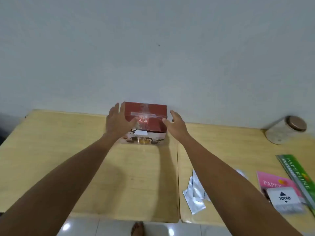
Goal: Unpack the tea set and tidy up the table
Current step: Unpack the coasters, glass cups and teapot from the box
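A red tea set box (150,114), taped across its lid, stands at the far edge of the wooden table (51,150) against the wall. Its front face shows a picture of a teapot and cups. My left hand (117,122) is spread open at the box's left side, with the fingers over its top left corner. My right hand (175,124) is open just off the box's right side, with the thumb near the right edge. Neither hand grips the box.
A glass jar with a brown lid (286,129) lies at the far right. Several silver sachets (194,193) lie near the front edge. A pink paper pack (274,183), a white Joyko box (284,199) and a green Paperline pack (300,178) sit at right. A foot (137,229) shows below.
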